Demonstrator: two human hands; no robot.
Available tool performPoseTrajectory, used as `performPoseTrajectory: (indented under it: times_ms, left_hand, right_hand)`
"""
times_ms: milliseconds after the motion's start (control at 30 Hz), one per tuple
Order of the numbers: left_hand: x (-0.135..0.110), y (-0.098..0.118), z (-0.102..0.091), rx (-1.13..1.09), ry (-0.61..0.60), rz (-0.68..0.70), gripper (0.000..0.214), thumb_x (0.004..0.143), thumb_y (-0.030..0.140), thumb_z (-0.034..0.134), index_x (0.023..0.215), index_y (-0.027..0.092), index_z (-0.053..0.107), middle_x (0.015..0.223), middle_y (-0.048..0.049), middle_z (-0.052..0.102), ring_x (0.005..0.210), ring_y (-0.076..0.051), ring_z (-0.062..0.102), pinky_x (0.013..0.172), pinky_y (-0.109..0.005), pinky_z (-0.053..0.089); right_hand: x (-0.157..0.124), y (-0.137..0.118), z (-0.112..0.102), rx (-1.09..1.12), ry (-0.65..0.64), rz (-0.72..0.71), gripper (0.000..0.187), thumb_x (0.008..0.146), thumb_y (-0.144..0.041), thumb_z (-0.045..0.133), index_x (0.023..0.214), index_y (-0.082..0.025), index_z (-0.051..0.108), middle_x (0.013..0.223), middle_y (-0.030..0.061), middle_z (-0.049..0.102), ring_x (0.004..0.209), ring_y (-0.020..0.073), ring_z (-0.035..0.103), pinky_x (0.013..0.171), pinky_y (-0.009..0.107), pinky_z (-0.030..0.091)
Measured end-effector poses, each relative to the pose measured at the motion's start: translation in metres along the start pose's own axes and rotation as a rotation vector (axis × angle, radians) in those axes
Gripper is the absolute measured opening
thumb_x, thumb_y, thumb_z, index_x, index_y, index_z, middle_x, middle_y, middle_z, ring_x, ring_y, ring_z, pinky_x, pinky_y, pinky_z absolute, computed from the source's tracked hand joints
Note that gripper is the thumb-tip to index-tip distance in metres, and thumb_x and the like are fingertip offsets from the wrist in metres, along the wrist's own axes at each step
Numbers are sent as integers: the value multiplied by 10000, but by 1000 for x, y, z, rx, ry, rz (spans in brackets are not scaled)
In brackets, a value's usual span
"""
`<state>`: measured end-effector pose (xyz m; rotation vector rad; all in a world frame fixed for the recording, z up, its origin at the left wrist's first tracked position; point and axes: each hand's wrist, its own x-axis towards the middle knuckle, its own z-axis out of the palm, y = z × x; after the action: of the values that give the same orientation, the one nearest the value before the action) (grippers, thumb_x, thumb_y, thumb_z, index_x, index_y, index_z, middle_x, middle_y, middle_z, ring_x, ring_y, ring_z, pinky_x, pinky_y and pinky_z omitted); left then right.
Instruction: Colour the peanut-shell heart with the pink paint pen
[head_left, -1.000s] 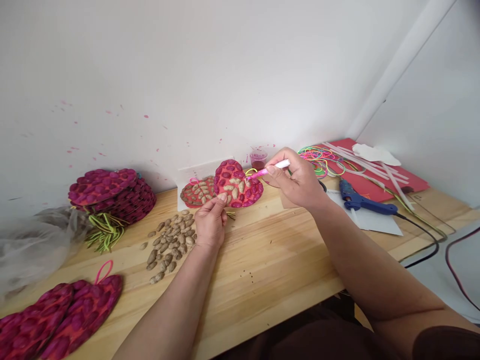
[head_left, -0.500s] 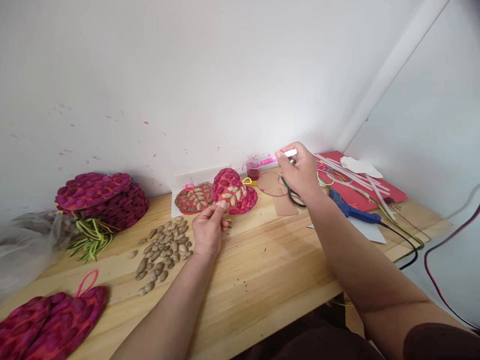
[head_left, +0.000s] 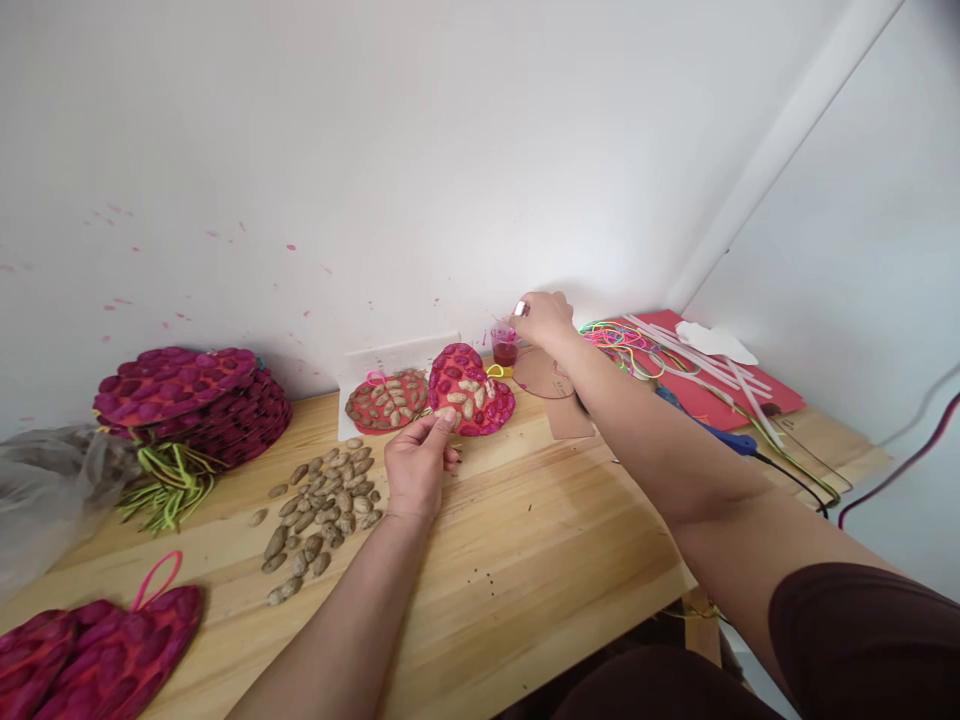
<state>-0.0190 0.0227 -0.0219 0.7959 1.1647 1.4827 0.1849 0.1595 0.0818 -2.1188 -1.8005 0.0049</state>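
My left hand (head_left: 417, 463) pinches the lower edge of a heart-shaped board (head_left: 469, 390) covered in peanut shells, most painted red-pink and some bare. My right hand (head_left: 541, 316) is closed round a white-handled paintbrush (head_left: 519, 309), its tip down in a small clear cup of dark pink paint (head_left: 505, 346) by the wall. Behind the held heart a second heart (head_left: 386, 399), with unpainted shells, lies on white paper. A loose heap of peanut shells (head_left: 319, 512) lies left of my left hand.
Painted hearts are stacked at the back left (head_left: 191, 395) and lie at the front left (head_left: 97, 655). Green cords (head_left: 169, 480) and a plastic bag (head_left: 41, 490) sit left. To the right: neon cords (head_left: 622, 340), blue glue gun (head_left: 716, 432), glue sticks on red sheet (head_left: 712, 375), cardboard pieces (head_left: 551, 385).
My right hand has carried the brush away from the heart, back and left to the paint cup, and dipped it. My left hand has kept its hold on the heart.
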Motion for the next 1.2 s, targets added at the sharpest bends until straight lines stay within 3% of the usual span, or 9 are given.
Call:
performPoseTrajectory:
  times_ms: [400,700,933,1000,1100,1200]
  left_hand:
    - [2,-2,-1,17,-3,-6,463,602,507,924,840,135,784,563,30,599,409,-74,501,381,-181,366]
    - [1,2,0,5,-3,-11,446,595,503,920,799,134,772,548,29,600,408,-73,499,382,-179,367]
    - [1,5,2,-25,-5,-5,528,551,553,936,811,132,752,545,42,583,401,-68,485,382,-180,360]
    - [1,4,2,-37,-10,0,539,548,555,940,820,130,750,545,45,581,403,-65,481,385,-178,360]
    - [1,4,1,-47,-17,6,542,543,539,953,831,127,751,538,51,573,405,-62,472,389,-176,358]
    - [0,5,1,-31,-19,14,544,554,553,948,829,127,752,511,57,550,407,-63,460,391,-176,347]
  right_hand:
    - [3,-1,7,-42,-13,-21,277,914,-427,643,1058,-224,766,1196,154,745,1263,377,559,1007,509,469]
    - [3,0,8,-5,15,-51,230,887,-407,677,988,-218,760,1147,153,759,1237,384,572,989,504,451]
    - [-4,14,1,122,98,-67,188,925,-393,618,943,-233,715,1007,78,771,1057,290,635,943,432,451]
    - [-8,22,-2,211,156,-47,177,936,-371,600,954,-223,696,971,66,762,965,252,646,896,393,461]
    - [-22,33,-8,543,275,-20,142,924,-345,601,894,-213,644,846,26,714,808,192,626,795,331,466]
    - [-51,37,-15,907,247,-45,163,910,-370,615,837,-226,593,709,-28,627,708,152,590,718,295,456]
